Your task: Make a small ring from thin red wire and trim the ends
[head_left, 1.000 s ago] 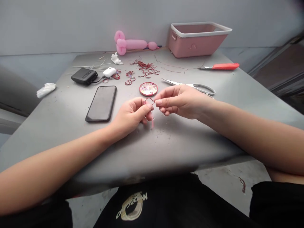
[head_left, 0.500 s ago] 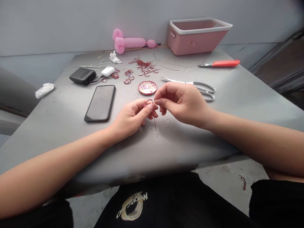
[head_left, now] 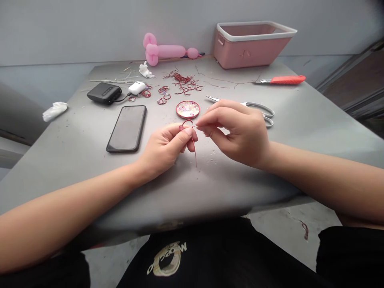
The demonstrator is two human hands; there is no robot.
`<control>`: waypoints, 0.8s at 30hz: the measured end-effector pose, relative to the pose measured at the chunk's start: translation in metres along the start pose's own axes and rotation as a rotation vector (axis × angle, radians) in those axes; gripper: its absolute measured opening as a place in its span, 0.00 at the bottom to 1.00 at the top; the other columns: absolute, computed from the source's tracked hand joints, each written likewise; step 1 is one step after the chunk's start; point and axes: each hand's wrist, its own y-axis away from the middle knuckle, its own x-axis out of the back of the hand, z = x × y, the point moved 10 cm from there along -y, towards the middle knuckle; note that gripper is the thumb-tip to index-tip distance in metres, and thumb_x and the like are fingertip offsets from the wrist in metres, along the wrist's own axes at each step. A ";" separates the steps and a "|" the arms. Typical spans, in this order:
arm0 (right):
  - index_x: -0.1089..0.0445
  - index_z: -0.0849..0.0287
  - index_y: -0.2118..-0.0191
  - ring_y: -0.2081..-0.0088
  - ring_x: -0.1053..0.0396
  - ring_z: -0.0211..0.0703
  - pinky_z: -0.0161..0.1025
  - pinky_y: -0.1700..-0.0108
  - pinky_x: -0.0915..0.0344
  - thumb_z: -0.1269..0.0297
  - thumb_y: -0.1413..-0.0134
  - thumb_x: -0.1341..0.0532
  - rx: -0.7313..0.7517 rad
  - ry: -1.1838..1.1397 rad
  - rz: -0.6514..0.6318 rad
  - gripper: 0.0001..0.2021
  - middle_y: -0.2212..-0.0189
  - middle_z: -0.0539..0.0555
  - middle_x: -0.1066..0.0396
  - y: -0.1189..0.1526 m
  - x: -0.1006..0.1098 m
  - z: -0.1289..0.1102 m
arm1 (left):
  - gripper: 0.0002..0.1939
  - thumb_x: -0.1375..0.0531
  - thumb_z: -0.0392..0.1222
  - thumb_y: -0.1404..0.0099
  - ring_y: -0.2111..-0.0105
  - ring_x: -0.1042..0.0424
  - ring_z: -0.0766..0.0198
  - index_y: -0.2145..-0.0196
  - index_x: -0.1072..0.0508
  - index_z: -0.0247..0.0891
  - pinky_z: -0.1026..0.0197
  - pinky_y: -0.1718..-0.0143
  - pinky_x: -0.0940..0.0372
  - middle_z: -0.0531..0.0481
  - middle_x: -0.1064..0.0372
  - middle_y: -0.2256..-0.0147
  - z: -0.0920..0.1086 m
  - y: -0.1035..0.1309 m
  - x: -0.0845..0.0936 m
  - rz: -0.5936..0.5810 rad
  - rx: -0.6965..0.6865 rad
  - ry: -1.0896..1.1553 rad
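Note:
Between thumb and fingers, my left hand (head_left: 171,146) pinches a small loop of dark red cord (head_left: 188,121) with a pinkish bead on its left side. One thin cord end hangs down below the fingertips. My right hand (head_left: 237,132) is closed in a pinch just right of the loop, on a short cord end that sticks out toward it. Behind the hands sits a round red-rimmed dish of pale beads (head_left: 187,109). Scissors (head_left: 258,108) lie partly hidden behind my right hand.
A phone (head_left: 127,129) lies left of my hands, with a black power bank (head_left: 104,93) and white earbud case (head_left: 137,88) behind it. Finished-looking cord rings (head_left: 163,99) and cord scraps (head_left: 183,80) lie mid-table. A red-handled cutter (head_left: 288,80), pink bin (head_left: 246,52) and balloon (head_left: 171,51) are farther back.
My right hand has drawn slightly away to the right from the left fingertips, its fingers straighter. The loop shows a little more above my left thumb. The view has shifted slightly.

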 end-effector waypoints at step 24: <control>0.24 0.57 0.65 0.59 0.29 0.38 0.40 0.56 0.27 0.65 0.47 0.31 -0.271 -0.990 -0.289 0.04 0.62 0.52 0.34 0.010 -0.042 0.018 | 0.11 0.38 0.45 0.34 0.80 0.35 0.68 0.73 0.21 0.42 0.62 0.75 0.40 0.52 0.28 0.80 0.002 0.012 -0.021 -0.346 0.165 0.213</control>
